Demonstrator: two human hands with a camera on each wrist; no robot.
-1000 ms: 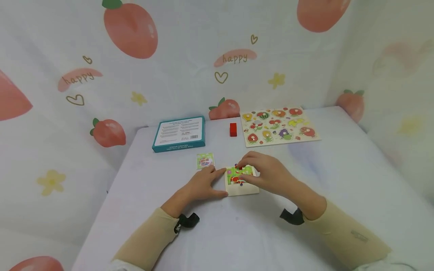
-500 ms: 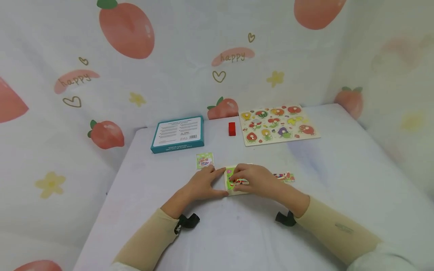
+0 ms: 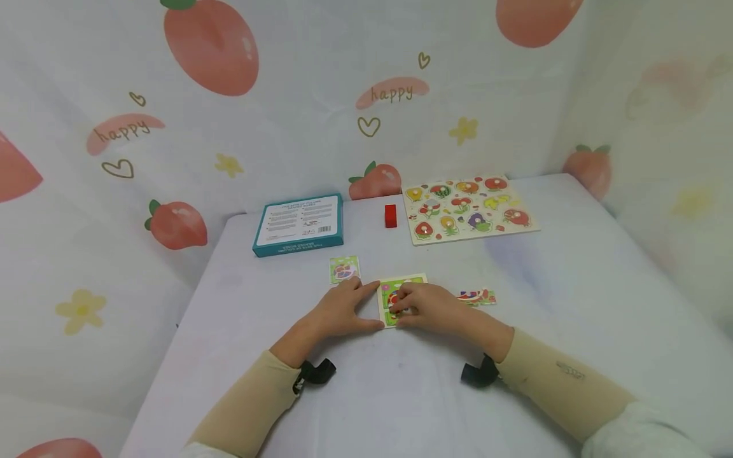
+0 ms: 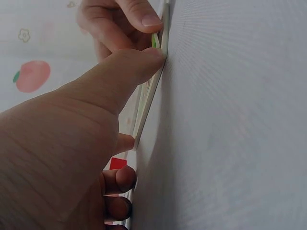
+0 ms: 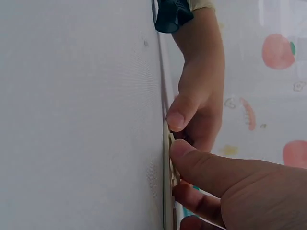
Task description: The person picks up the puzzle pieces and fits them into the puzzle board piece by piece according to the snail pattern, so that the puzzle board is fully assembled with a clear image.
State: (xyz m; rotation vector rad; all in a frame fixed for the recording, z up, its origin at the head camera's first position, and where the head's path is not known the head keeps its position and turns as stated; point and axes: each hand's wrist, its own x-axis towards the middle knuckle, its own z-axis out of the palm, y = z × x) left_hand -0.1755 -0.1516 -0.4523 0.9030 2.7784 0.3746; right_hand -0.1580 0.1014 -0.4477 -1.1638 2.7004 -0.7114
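A small square wooden puzzle board (image 3: 422, 278) with a green picture lies on the table. My left hand (image 3: 340, 310) braces its left edge, with the thumb at the near corner and the index finger at the far corner. Over the board, my right hand (image 3: 428, 309) pinches a thin puzzle strip (image 4: 155, 40) between thumb and fingers, near the board's front left. In the right wrist view, the strip (image 5: 174, 163) sits slightly tilted above the board. Most of its picture is hidden by the fingers. Several picture strips (image 3: 483, 297) lie beside the right hand.
A small green picture card (image 3: 344, 269) lies beyond the left hand. Farther back are a teal-edged box (image 3: 299, 222), a red block (image 3: 390, 215) and a fruit peg puzzle (image 3: 469, 210). A peach-print cloth (image 3: 298, 140) hangs behind the table.
My right hand has moved nearer and slightly left over the board, uncovering the strips to its right. The board's bare front portion now shows green picture. My left hand stays at the edge.
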